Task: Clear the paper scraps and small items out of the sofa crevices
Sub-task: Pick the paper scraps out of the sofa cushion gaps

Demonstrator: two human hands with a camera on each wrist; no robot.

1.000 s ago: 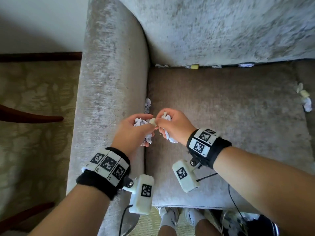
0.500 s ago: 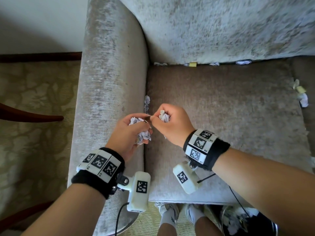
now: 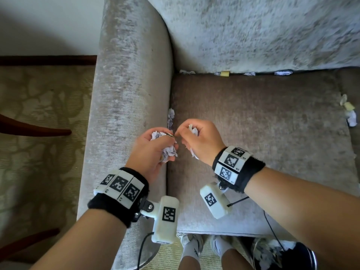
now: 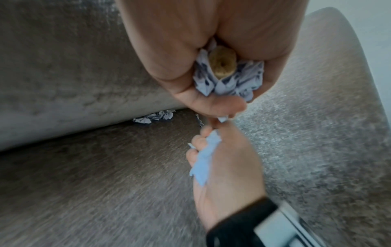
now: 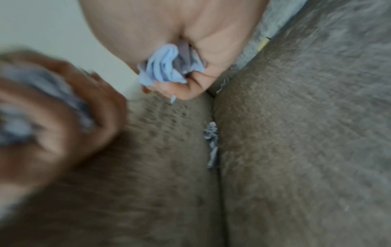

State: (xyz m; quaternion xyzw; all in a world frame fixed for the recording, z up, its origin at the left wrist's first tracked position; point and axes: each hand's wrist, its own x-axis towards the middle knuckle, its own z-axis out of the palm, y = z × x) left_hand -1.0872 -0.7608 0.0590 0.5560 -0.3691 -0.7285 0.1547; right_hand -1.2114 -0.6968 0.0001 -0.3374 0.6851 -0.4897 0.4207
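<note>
Hands: left hand (image 3: 151,148) clenches crumpled scraps (image 3: 169,152); right hand (image 3: 200,140) grips a paper wad (image 3: 193,130), fingertips nearly meeting.

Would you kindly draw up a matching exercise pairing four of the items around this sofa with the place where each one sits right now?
Things:
1. small tan ring-shaped piece
2. pale yellow block
3. crumpled white paper scrap beside the armrest
4. crumpled white paper wad

Places:
A. in the right hand
B. in the back crevice, under the backrest
C. in the left hand, nestled in paper
D. in the side crevice, between armrest and seat cushion

Pairs: 1-C, 2-B, 3-D, 4-A
</note>
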